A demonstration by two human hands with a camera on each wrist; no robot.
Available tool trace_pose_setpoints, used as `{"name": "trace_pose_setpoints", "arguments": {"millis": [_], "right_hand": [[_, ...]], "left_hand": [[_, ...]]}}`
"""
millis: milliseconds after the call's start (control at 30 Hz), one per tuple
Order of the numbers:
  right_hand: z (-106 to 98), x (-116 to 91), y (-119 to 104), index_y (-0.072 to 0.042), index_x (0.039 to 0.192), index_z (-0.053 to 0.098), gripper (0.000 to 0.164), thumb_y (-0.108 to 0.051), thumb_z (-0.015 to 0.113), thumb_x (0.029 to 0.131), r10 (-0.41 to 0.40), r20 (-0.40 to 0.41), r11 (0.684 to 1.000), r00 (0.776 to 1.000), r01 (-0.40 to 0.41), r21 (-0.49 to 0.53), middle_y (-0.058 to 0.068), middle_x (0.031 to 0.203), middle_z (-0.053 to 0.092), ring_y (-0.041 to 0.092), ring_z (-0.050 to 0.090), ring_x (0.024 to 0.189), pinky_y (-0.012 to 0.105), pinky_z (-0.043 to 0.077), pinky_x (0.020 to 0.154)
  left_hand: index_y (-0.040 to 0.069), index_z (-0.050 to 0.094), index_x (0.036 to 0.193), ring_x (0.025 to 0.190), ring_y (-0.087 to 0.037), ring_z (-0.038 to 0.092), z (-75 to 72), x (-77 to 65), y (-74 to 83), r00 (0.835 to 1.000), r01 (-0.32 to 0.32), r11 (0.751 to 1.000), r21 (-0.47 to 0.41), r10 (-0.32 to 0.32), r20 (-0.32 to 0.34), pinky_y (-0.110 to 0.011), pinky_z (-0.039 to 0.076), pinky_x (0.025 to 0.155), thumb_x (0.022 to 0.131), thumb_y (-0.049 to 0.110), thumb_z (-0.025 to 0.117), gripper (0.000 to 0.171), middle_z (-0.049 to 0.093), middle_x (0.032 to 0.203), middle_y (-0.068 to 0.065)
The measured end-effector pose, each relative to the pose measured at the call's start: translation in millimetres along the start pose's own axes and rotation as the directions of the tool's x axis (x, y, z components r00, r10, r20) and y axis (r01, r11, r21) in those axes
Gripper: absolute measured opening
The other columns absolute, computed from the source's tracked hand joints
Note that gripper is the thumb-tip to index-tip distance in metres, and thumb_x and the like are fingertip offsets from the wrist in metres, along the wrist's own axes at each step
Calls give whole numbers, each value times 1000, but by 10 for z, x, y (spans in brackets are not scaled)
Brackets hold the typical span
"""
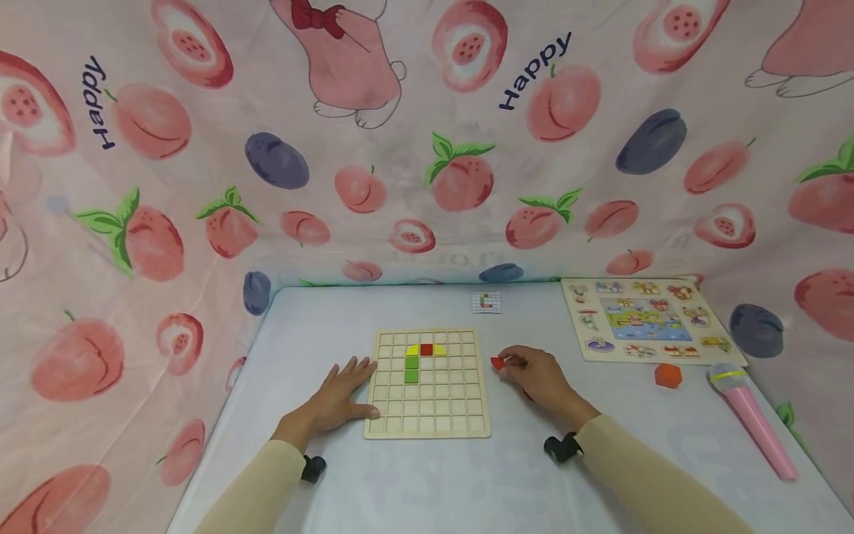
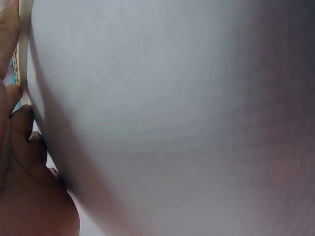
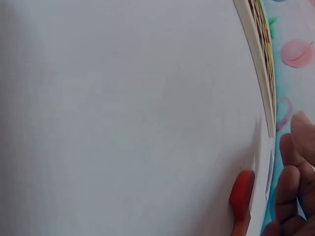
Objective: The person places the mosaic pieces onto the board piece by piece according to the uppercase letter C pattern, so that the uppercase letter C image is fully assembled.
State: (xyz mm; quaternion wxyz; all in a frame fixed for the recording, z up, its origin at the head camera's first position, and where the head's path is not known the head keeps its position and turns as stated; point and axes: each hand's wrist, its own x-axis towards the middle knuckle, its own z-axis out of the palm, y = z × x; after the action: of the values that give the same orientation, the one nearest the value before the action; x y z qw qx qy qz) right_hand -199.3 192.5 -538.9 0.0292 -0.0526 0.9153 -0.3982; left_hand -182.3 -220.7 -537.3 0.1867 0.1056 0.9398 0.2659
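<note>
A light wooden grid board (image 1: 427, 429) lies on the table. In its upper cells sit a red square (image 1: 426, 349) between yellow pieces (image 1: 414, 350), with green squares (image 1: 411, 368) below the left yellow one. My left hand (image 1: 339, 397) rests beside the board, fingers spread, fingertips and thumb at its left edge. To the right of the board, my right hand (image 1: 539, 378) pinches a small red piece (image 1: 497, 363) between thumb and fingers. The right wrist view shows another red piece (image 3: 242, 194) close under that hand, an orange part below it; the pinched piece is hidden there.
A small pattern card (image 1: 486, 302) lies behind the board. At the back right is a picture puzzle board (image 1: 707, 357), with an orange-red hexagonal piece (image 1: 668, 376) and a pink toy microphone (image 1: 760, 430) nearer. Fruit-patterned cloth (image 1: 400, 185) closes the back and sides.
</note>
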Motion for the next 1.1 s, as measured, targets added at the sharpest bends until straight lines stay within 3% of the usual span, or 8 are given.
{"name": "trace_pose_setpoints", "arguments": {"millis": [233,500,1100], "right_hand": [[62,14,-45,-14,124,76,29,-8,72,96,52,-73,996,996,-47,78,6,106,77,21,64,95,34,54,84],[184,26,-199,-13,121,77,28,-9,78,94,74,-132,981,988,-48,189,5,102,76,22,64,96,26,52,79],[555,45,-648,-22,121,77,29,-14,80,94,130,-92,948,987,-97,304,0,99,71,21,60,93,22,52,67]], "left_hand": [[22,32,167,166,-27,2,11,3,-12,1000,-3,1000,-12,3,-4,-53,-5,134,82,54,85,106,21,177,-1],[22,31,168,166,-26,2,0,-7,-7,1000,-5,1000,6,5,3,-51,-5,135,83,55,85,106,20,177,0],[24,30,168,166,-26,1,3,12,-33,1000,7,1000,1,-7,4,-54,-4,134,82,57,85,107,20,177,1]]}}
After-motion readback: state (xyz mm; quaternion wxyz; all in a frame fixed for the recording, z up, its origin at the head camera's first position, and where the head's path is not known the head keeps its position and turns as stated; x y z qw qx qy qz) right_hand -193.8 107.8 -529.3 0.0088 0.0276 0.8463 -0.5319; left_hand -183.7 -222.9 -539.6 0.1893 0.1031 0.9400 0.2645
